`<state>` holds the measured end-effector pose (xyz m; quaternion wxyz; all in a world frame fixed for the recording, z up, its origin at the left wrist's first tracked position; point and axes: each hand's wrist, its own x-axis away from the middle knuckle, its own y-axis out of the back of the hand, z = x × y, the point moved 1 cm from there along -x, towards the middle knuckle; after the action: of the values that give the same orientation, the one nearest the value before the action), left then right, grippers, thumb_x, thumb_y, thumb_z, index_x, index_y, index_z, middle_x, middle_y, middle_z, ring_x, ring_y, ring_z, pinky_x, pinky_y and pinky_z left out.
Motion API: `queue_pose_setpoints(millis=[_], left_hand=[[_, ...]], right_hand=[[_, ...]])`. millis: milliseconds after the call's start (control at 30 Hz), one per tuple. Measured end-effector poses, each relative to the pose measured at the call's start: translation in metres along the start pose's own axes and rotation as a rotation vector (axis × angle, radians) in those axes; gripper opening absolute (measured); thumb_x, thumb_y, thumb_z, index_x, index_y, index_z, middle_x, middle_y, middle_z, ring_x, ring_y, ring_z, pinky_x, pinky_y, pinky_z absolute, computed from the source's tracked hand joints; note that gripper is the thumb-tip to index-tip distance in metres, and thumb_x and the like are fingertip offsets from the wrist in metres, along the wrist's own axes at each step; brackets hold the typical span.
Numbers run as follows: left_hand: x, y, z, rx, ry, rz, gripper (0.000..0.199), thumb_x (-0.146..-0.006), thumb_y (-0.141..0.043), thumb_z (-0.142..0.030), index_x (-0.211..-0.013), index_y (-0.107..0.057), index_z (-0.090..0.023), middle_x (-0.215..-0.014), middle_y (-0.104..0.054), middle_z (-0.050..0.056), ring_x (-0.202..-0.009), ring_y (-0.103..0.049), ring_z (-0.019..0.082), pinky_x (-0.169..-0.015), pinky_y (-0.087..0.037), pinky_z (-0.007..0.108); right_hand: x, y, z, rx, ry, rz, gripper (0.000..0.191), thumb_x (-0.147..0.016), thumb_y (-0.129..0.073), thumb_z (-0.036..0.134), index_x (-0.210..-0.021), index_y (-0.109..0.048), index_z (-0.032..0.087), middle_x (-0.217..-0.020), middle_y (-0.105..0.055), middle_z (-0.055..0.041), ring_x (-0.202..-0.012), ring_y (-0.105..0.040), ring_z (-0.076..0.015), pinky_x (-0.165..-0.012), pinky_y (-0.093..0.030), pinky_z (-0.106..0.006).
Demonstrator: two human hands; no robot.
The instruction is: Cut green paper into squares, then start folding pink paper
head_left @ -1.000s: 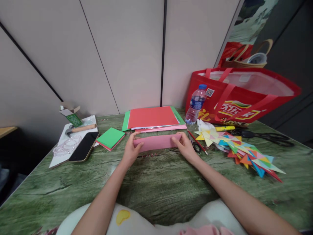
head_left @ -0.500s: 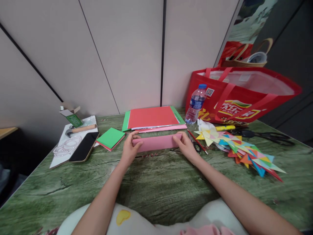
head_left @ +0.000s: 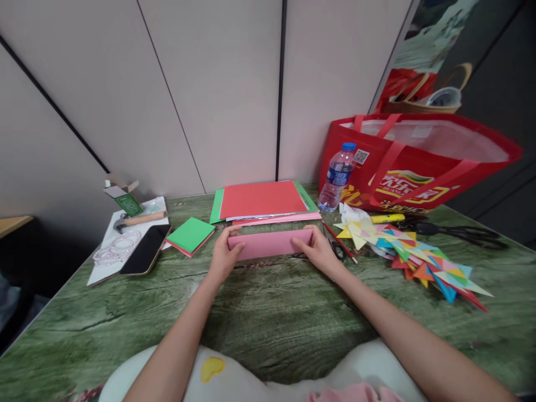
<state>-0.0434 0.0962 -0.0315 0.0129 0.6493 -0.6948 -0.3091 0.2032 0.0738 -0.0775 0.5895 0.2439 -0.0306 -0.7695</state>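
Observation:
A long pink strip of paper (head_left: 268,244) is stretched level between my two hands, just above the green wood-patterned tabletop. My left hand (head_left: 225,254) pinches its left end, thumb in front and fingers behind. At the other end, my right hand (head_left: 318,251) grips the strip the same way, with the thumb pressed on its face. Beyond it lies a stack of coloured paper sheets (head_left: 263,200), red on top with green and pink edges. Small square papers (head_left: 190,234), green uppermost, rest left of my left hand. Scissors (head_left: 337,249) and a red pencil (head_left: 341,243) lie beside my right hand.
At left are a phone (head_left: 146,250), a hammer (head_left: 140,221), beads (head_left: 117,248) and an opened small box (head_left: 128,200). To the right stand a water bottle (head_left: 336,177) and a red bag (head_left: 402,162). Colourful folded paper pieces (head_left: 419,257) lie before the bag.
My right thumb has slid slightly left along the pink strip. Both hands still hold its ends. The whole view has shifted a little.

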Motion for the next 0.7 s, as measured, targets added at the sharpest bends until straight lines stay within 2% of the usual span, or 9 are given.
queue_pose_setpoints(millis=[67, 167, 267, 333, 433, 500, 700], left_hand=[[0.0, 0.0, 0.0001, 0.0, 0.005, 0.001, 0.037, -0.067, -0.057, -0.017, -0.103, -0.051, -0.018, -0.095, -0.06, 0.004, -0.088, -0.055, 0.018, -0.08, -0.04, 0.031], [0.0001, -0.0006, -0.0001, -0.021, 0.014, 0.016, 0.033, -0.065, -0.059, -0.016, -0.098, -0.054, -0.018, -0.1, -0.059, 0.004, -0.092, -0.054, 0.019, -0.083, -0.038, 0.032], [0.0007, -0.0014, 0.0003, 0.028, 0.042, -0.013, 0.046, -0.066, -0.059, -0.016, -0.11, -0.046, -0.019, -0.095, -0.06, 0.004, -0.088, -0.055, 0.018, -0.079, -0.04, 0.032], [0.0013, -0.0017, 0.0003, 0.034, 0.053, -0.033, 0.052, -0.066, -0.06, -0.016, -0.115, -0.042, -0.019, -0.099, -0.059, 0.004, -0.092, -0.054, 0.018, -0.081, -0.04, 0.032], [0.0021, -0.0019, -0.0006, -0.019, 0.055, 0.0, 0.042, -0.065, -0.06, -0.017, -0.106, -0.05, -0.02, -0.108, -0.057, 0.004, -0.099, -0.051, 0.02, -0.086, -0.037, 0.033], [0.0021, -0.0016, -0.0011, -0.029, 0.062, 0.026, 0.035, -0.065, -0.059, -0.017, -0.099, -0.054, -0.02, -0.104, -0.058, 0.004, -0.097, -0.053, 0.02, -0.086, -0.037, 0.033], [0.0, 0.0017, -0.0038, -0.032, 0.069, -0.016, 0.028, -0.062, -0.061, -0.017, -0.089, -0.056, -0.018, -0.095, -0.06, 0.003, -0.095, -0.053, 0.021, -0.088, -0.036, 0.035]], right_hand=[[-0.0001, 0.0003, -0.0001, 0.01, 0.003, 0.0, 0.036, -0.066, -0.06, 0.043, -0.088, -0.043, 0.02, -0.076, -0.05, -0.0002, -0.069, -0.05, -0.0178, -0.063, -0.041, -0.03], [-0.0001, 0.0006, -0.0002, 0.022, 0.009, 0.003, 0.037, -0.065, -0.062, 0.043, -0.088, -0.044, 0.02, -0.076, -0.051, -0.0004, -0.069, -0.05, -0.0179, -0.064, -0.041, -0.03], [-0.0002, 0.0008, -0.0002, 0.024, 0.014, 0.008, 0.035, -0.067, -0.059, 0.043, -0.088, -0.043, 0.02, -0.076, -0.051, -0.0006, -0.069, -0.05, -0.018, -0.064, -0.042, -0.03], [-0.0003, 0.0008, -0.0004, 0.029, 0.014, 0.013, 0.035, -0.067, -0.059, 0.043, -0.088, -0.043, 0.02, -0.075, -0.05, -0.0003, -0.068, -0.05, -0.0179, -0.062, -0.042, -0.03], [-0.0005, 0.0011, -0.0013, 0.041, 0.013, 0.02, 0.035, -0.067, -0.06, 0.042, -0.088, -0.042, 0.02, -0.074, -0.05, -0.0001, -0.066, -0.05, -0.018, -0.062, -0.041, -0.03], [-0.0007, 0.0017, -0.0023, 0.043, 0.015, 0.027, 0.035, -0.067, -0.06, 0.041, -0.089, -0.042, 0.02, -0.076, -0.051, -0.0005, -0.069, -0.05, -0.0186, -0.064, -0.042, -0.031], [-0.0015, 0.0058, -0.0037, 0.045, 0.026, 0.098, 0.029, -0.066, -0.061, 0.035, -0.086, -0.047, 0.02, -0.081, -0.055, -0.0024, -0.075, -0.052, -0.0208, -0.07, -0.043, -0.035]])
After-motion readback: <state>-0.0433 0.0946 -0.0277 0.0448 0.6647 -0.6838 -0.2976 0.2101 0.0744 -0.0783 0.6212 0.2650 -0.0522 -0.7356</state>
